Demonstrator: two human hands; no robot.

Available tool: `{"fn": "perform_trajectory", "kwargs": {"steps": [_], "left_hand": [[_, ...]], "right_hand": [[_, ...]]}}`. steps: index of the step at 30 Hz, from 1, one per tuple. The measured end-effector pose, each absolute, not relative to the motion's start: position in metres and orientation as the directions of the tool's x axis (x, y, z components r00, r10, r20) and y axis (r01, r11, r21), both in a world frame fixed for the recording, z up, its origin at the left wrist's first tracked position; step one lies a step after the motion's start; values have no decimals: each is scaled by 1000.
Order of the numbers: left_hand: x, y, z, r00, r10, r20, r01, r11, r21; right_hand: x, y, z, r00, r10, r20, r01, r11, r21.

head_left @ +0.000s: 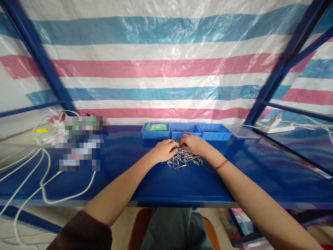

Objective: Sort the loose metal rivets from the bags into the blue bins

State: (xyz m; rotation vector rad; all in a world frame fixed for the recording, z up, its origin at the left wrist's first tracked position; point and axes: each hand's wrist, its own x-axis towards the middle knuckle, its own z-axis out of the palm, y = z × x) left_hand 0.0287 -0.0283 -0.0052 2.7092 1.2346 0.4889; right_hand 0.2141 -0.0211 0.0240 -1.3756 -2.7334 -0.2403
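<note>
A loose pile of silver blind rivets (183,159) lies on the blue tabletop. My left hand (164,150) rests at the pile's left side, its thumb and fingers apart over the rivets. Reaching in from the right, my right hand (194,144) has its fingers curled down and together at the pile's back edge; what is between them is hidden. Just behind the hands stands a blue bin (185,127) with some rivets in it. To its left, another blue bin (156,135) contains green packets. A third blue bin (214,133) adjoins on the right.
A clear plastic lid (244,132) lies right of the bins, near a white power strip (277,125). White cables (48,173) loop over the table's left side, beside a pixelated cluster. Blue metal posts (283,66) flank the striped sheet behind.
</note>
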Motion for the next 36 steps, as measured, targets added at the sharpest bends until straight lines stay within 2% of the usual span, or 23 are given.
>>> {"fn": "perform_trajectory", "kwargs": {"steps": [9, 15, 21, 25, 28, 36], "left_hand": [[29, -27, -7, 613, 750, 248, 707, -661, 253], [28, -29, -5, 615, 751, 241, 709, -660, 248], [29, -29, -4, 617, 752, 234, 710, -660, 246], [29, -30, -4, 612, 758, 226, 716, -652, 248], [29, -30, -3, 610, 760, 224, 718, -650, 250], [29, -30, -3, 611, 762, 216, 718, -648, 253]], "right_hand": [[219, -15, 22, -663, 745, 69, 746, 666, -16], [216, -15, 15, -649, 758, 65, 760, 648, 36], [219, -14, 16, -661, 747, 70, 748, 664, -30], [218, -15, 15, -641, 766, 50, 767, 641, 4], [218, -15, 12, -640, 764, 83, 767, 642, -2], [224, -11, 10, -640, 720, 268, 714, 686, -138]]}}
